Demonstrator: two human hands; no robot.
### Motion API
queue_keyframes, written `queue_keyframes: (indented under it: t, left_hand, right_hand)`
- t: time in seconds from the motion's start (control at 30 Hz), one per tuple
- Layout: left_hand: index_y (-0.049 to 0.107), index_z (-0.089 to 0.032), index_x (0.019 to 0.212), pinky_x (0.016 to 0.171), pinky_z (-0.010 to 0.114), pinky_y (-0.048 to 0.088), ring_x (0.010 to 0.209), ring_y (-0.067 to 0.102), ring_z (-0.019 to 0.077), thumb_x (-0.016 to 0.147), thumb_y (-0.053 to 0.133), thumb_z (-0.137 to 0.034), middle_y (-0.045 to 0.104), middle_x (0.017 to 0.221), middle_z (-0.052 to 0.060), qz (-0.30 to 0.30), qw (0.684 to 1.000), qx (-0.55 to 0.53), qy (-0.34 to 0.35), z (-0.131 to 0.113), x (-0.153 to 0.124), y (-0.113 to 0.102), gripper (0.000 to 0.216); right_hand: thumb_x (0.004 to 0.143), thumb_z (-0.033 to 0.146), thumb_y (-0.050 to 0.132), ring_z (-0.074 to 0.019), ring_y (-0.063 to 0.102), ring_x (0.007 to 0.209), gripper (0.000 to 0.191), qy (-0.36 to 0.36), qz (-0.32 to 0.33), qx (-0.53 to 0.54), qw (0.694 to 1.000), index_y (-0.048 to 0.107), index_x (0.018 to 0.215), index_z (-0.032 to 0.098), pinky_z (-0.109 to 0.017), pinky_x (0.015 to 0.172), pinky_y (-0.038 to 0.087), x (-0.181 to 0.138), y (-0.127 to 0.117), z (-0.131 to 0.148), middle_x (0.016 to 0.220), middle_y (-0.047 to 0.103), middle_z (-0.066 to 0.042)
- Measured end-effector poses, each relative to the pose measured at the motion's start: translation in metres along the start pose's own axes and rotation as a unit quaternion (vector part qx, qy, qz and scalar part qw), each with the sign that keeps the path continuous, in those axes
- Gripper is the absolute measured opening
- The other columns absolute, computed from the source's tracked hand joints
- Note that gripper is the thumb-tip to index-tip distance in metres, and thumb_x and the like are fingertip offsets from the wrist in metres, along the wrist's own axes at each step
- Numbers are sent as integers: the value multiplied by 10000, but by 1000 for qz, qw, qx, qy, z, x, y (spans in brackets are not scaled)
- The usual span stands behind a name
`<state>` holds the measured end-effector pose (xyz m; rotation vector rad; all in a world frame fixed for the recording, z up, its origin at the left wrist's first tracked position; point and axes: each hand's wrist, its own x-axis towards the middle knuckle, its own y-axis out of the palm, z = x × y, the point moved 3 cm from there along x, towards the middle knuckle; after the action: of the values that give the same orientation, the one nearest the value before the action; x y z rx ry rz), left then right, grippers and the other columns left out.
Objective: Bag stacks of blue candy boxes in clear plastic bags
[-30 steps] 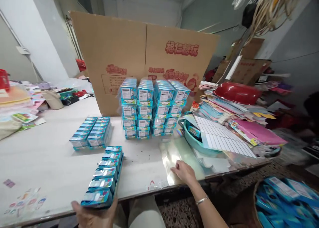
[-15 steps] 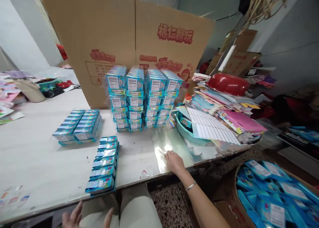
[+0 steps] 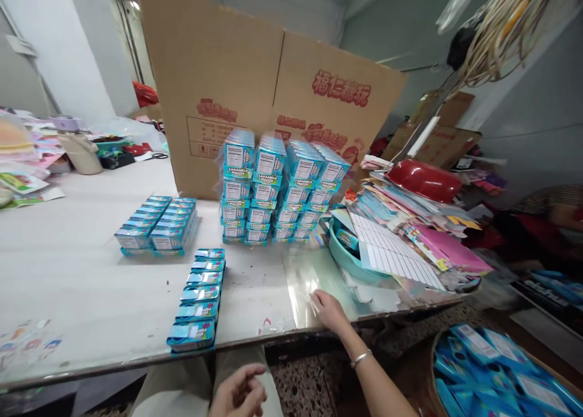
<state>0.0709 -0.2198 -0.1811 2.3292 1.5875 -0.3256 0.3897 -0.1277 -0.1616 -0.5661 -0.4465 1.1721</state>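
My right hand (image 3: 328, 311) rests on a stack of clear plastic sheets (image 3: 298, 271) near the table's front edge, its fingertips pinched together on the film. Over my lap, below the table edge, my left hand (image 3: 240, 391) holds nothing; its fingers are partly bent and apart from the thumb. A tray of small blue candy boxes (image 3: 195, 301) lies in a row at the front edge, left of the sheets. Farther back, a tall wrapped stack of blue candy packs (image 3: 266, 192) stands several layers high. Two more blue packs (image 3: 157, 226) sit side by side to its left.
A large cardboard carton (image 3: 218, 59) stands behind the stack. To the right are a teal basin (image 3: 355, 262), a printed label sheet (image 3: 392, 250), paper piles and a red basin (image 3: 423, 180). A box of loose blue packets (image 3: 492, 362) stands at lower right.
My left hand has moved right and come further into view over my lap. My right hand stays on the plastic sheets, its fingertips drawn closer together. The whole view has shifted slightly.
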Motion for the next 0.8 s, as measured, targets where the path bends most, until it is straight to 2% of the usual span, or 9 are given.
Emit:
queue_keyframes:
  t: [0.13, 0.2, 0.3, 0.4, 0.5, 0.57, 0.67, 0.73, 0.8]
  left_hand:
    - [677, -204, 1016, 617, 305, 481, 659, 648, 189, 612, 702, -739, 697, 805, 76, 79, 995, -53, -26, -39, 41, 33, 670]
    - [651, -189, 1038, 658, 278, 481, 758, 672, 188, 648, 686, -731, 706, 921, 100, 86, 991, -87, -49, -59, 60, 47, 669]
    - [563, -163, 1131, 719, 289, 499, 861, 678, 209, 683, 621, -770, 680, 1052, 145, 81, 979, -155, -107, -88, 91, 61, 756]
    - [442, -112, 1239, 704, 351, 518, 810, 679, 242, 656, 530, -856, 666, 951, 140, 101, 960, -197, -172, -114, 121, 68, 949]
    - [479, -89, 1177, 679, 367, 520, 772, 681, 255, 621, 594, -837, 656, 835, 97, 132, 954, -188, -195, -125, 143, 68, 939]
    - [567, -102, 1033, 676, 331, 507, 746, 678, 229, 587, 760, -689, 671, 809, 89, 126, 964, -151, -179, -123, 148, 66, 762]
    - [637, -108, 792, 614, 262, 452, 668, 648, 174, 515, 879, -470, 688, 764, 86, 59, 987, -94, -115, -113, 143, 60, 517]
    - [623, -118, 679, 547, 242, 393, 583, 593, 137, 490, 883, -451, 664, 679, 61, 2, 995, -77, -62, -109, 134, 56, 463]
    - [567, -145, 600, 485, 228, 302, 483, 482, 92, 482, 876, -473, 575, 555, 1, -41, 996, -78, -5, -112, 123, 50, 466]
  right_hand:
    - [844, 653, 448, -202, 533, 646, 486, -30, -43, 44, 998, 524, 639, 220, -301, 623, 431, 2, -9, 5, 593, 541, -12]
    - [892, 613, 410, -183, 501, 612, 471, -70, -46, 5, 996, 471, 628, 228, -288, 592, 399, -3, -12, 14, 586, 501, 5]
    - [991, 457, 331, -167, 493, 642, 406, -150, -78, -60, 984, 451, 681, 222, -276, 613, 374, -21, -19, 40, 654, 497, 5]
    - [1017, 303, 328, -172, 491, 703, 335, -273, -89, -157, 945, 475, 730, 213, -286, 661, 352, -52, -19, 73, 721, 515, -16]
    - [996, 226, 366, -182, 460, 689, 286, -369, -75, -249, 892, 480, 735, 209, -306, 641, 304, -85, -9, 94, 724, 518, -27]
    - [989, 213, 369, -185, 443, 670, 271, -397, -74, -275, 873, 474, 738, 207, -317, 628, 280, -105, -1, 98, 719, 518, -29]
    - [995, 220, 344, -191, 428, 648, 282, -410, -101, -278, 863, 458, 738, 210, -327, 617, 264, -130, 11, 99, 704, 514, -29]
    - [999, 221, 331, -194, 422, 634, 290, -405, -134, -266, 865, 449, 735, 214, -331, 609, 261, -145, 15, 101, 687, 506, -28]
    - [997, 222, 343, -192, 422, 620, 282, -399, -154, -243, 871, 446, 734, 217, -330, 594, 265, -160, 15, 107, 671, 501, -25]
